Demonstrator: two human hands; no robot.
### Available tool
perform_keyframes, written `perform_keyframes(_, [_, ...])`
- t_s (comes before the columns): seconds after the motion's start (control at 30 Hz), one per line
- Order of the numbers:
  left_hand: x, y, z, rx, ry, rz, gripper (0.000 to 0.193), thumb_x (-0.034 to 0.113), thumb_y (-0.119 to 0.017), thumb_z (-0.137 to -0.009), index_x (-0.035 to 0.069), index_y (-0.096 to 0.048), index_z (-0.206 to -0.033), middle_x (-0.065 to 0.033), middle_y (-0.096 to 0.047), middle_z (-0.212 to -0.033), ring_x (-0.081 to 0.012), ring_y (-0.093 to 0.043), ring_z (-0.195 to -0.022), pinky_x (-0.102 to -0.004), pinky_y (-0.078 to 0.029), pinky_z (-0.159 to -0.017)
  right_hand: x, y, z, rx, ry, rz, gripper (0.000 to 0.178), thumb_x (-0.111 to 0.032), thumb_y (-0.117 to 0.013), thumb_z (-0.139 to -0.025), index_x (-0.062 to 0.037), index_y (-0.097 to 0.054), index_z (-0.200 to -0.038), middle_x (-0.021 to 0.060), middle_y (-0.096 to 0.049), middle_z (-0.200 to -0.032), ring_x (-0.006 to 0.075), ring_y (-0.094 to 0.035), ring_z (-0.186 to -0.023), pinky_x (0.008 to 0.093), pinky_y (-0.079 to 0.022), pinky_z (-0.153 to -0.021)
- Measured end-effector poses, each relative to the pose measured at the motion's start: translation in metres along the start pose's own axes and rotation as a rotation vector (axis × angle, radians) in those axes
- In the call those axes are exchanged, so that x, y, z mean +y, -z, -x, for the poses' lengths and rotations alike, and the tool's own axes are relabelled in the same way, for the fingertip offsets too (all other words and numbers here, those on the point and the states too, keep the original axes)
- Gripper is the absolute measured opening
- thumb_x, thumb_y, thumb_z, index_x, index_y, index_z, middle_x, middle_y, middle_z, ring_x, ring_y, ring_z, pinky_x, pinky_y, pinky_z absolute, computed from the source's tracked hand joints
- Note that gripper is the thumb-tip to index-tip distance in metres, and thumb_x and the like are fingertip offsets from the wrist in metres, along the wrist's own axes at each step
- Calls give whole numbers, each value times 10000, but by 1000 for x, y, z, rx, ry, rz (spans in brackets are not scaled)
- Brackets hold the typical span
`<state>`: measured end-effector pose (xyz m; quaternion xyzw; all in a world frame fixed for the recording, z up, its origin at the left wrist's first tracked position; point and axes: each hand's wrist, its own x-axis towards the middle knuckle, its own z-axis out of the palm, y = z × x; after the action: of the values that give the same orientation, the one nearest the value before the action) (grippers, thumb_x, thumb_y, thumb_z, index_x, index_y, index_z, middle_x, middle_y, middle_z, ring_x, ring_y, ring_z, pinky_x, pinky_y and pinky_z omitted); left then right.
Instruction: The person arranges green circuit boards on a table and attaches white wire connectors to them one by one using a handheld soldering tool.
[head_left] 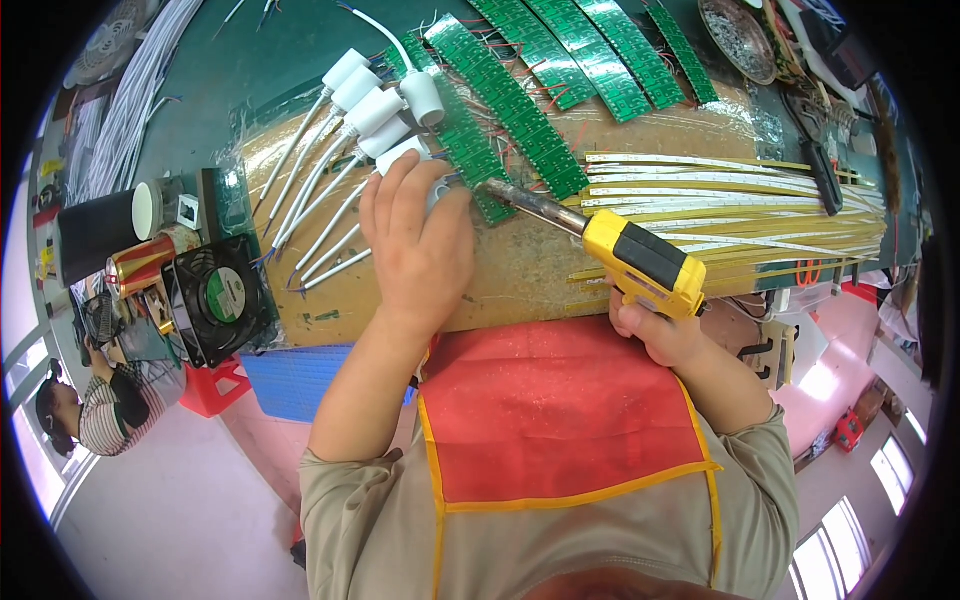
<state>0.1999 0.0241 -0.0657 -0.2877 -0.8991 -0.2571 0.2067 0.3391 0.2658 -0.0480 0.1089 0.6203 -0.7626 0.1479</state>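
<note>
My left hand [420,245] has its fingers closed around a white cylindrical housing [404,155], the nearest of a row. Other white housings [374,110] with white cables [305,190] stretch out beside it to the left. In my right hand [655,325] is a yellow and black gun-shaped soldering tool [645,262]. Its metal barrel points left, with the tip close to a green circuit board strip [463,135] just right of my left hand. Whether the tip touches anything cannot be made out. My left fingers partly hide the held housing.
More green board strips [515,100] with red wires lie at the back. White and yellow strips [720,200] are bundled on the right, under a black-handled tool [822,175]. A black fan [215,300] stands at the left edge. A metal bowl [738,40] sits far right.
</note>
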Motion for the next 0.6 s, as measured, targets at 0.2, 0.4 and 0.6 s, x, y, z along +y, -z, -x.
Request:
perform_keyframes(0.2, [1,3,-3,5,-20,-6,183,-9,-692,-689,60,-668,-856,-102,-590,-1099,-345,-555,-1123,-475,-422,-953,3,0,0,-6,26,0,415,-202,-691,-842,1,-502,-1150,52,-536,-743,119,-484,-578,249,-402,-529])
perform_keyframes(0.4, [1,3,-4,5,-21,5,187,-13,-694,-686,62,-667,-855,-105,-587,-1101,-352,-555,-1119,-471,-424,-942,2,1,-1,-25,36,-1,398,-188,-678,-851,1,-500,-1151,54,-532,-739,121,-481,-572,255,-408,-530])
perform_keyframes(0.6, [2,4,-4,-1,-28,-4,192,-9,-699,-683,62,-670,-859,-105,-586,-1103,-351,-550,-1124,-472,-424,-939,2,1,-1,-28,32,-4,396,-181,-668,-853,-1,-495,-1160,54,-530,-740,121,-483,-576,257,-407,-529])
